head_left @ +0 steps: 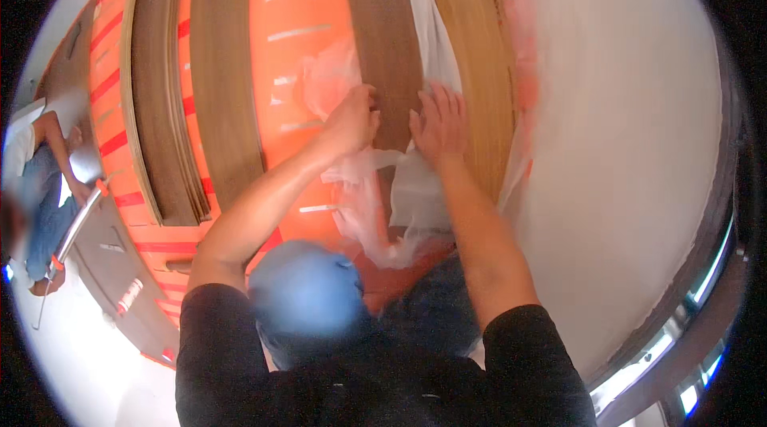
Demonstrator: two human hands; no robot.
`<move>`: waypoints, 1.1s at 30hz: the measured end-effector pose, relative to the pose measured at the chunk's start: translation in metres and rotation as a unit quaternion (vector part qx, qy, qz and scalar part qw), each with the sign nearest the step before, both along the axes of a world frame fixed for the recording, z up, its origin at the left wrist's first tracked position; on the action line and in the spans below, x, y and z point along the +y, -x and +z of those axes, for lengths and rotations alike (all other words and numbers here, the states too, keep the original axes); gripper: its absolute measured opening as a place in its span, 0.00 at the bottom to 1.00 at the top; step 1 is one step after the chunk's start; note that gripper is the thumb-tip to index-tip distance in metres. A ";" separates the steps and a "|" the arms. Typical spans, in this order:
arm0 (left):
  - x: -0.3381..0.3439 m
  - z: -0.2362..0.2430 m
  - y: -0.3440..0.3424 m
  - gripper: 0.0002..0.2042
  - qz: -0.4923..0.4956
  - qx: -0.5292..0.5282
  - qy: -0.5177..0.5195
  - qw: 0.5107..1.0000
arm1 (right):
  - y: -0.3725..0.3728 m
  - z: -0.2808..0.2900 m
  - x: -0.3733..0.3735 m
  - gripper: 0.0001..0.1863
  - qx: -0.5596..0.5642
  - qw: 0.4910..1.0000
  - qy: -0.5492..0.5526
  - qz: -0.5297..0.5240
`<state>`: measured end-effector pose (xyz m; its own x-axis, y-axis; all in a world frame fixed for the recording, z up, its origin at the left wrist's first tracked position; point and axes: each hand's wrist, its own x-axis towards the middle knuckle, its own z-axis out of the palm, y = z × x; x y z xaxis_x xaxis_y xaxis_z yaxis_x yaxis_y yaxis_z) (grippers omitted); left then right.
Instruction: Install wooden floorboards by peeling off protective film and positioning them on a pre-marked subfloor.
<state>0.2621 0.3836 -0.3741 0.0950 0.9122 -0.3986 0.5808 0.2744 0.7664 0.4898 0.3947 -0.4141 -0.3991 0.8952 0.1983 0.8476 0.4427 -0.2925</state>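
Orange sheeting is spreading around 11 o'clock, its pale print showing too small to read, and a white surface is filling 3 o'clock. A label on a tube at 8 o'clock is also showing too small. The brown plank is lying toward 12. At its left edge the left hand is curling its fingers; whether they are gripping, I cannot tell. The right hand is reaching to 1 o'clock, fingers apart, beside the plank's right edge. Film is bunching below both.
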 end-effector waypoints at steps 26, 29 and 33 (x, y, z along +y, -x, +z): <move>0.002 -0.061 -0.048 0.23 0.213 -0.279 0.095 0.932 | -0.113 0.029 -0.236 0.32 -0.084 0.993 0.076 -0.027; -0.023 -0.025 -0.041 0.23 0.281 -0.348 0.057 0.893 | -0.114 0.028 -0.231 0.31 -0.063 0.994 0.088 -0.018; -0.046 0.042 0.002 0.22 0.345 -0.128 -0.051 0.928 | -0.107 0.031 -0.228 0.29 -0.060 0.995 0.082 -0.002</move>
<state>0.2601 0.3379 -0.3322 -0.4462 0.8227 -0.3522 0.0888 0.4323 0.8973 0.5971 0.1663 -0.3835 -0.4075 0.9132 -0.0002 0.8824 0.3937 -0.2577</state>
